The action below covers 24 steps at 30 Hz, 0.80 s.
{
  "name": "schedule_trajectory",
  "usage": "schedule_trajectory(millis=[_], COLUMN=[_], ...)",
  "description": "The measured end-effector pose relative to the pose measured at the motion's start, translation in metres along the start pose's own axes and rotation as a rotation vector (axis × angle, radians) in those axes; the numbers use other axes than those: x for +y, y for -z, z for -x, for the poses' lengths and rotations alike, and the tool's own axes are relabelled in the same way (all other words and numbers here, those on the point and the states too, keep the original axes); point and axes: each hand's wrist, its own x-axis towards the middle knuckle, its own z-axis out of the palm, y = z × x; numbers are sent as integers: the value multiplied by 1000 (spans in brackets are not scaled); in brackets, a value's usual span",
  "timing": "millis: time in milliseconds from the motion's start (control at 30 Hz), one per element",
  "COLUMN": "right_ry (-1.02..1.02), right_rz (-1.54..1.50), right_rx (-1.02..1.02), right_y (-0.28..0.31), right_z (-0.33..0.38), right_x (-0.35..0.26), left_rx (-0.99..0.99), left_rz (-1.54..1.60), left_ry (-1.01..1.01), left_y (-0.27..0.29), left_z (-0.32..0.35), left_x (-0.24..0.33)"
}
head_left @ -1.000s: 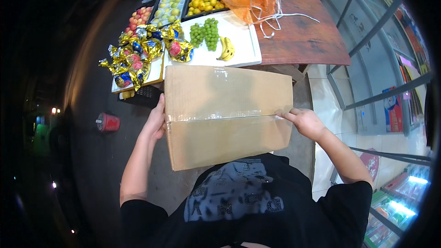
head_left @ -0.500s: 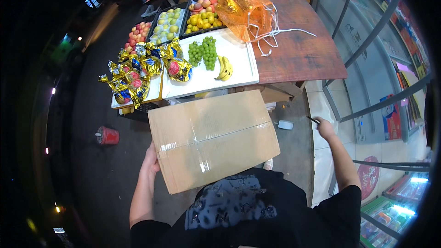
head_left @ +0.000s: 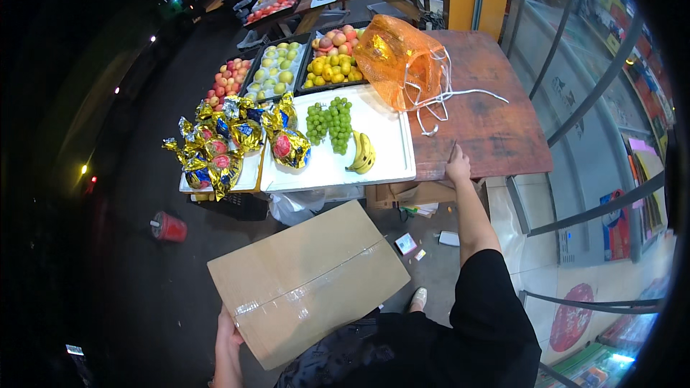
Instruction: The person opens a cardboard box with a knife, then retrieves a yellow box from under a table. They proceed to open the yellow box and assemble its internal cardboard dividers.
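A taped cardboard box (head_left: 309,273) is held at a slant in front of the person's body, above the dark ground and on the near side of the fruit stand. The left hand (head_left: 228,327) grips it at its lower left corner; part of that hand is hidden by the box. The right hand (head_left: 458,167) is away from the box, at the front edge of a wooden table (head_left: 496,93), closed around a thin dark object (head_left: 453,147) that pokes up from the fist. Whether this hand touches the table, I cannot tell.

Just left of the right hand, a white board (head_left: 392,129) bears bananas (head_left: 364,153) and green grapes (head_left: 340,126). Shiny gold wrappers (head_left: 215,154) are bunched at its left. Behind the board are yellow fruit (head_left: 330,72) and pale green fruit (head_left: 277,68), with an orange net bag (head_left: 395,65) on the table beside them. A red cup (head_left: 169,227) is on the ground, well left of the box.
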Motion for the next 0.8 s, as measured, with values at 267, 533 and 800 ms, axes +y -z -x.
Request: schedule_trajectory(millis=[267,533,800], right_ry=[443,716,672], right_rz=[-871,-503,-551], right_rx=[-749,-627,-788], right_y=[75,178,256], right_z=[216,278,292], right_x=[-134,-176,-134], left_rx=[-68,-294,-278], left_rz=[11,-206,-325], left_ry=[70,47,2], left_y=[-12,-113,-153], left_z=[-31,-54,-53], left_x=[1,37,37])
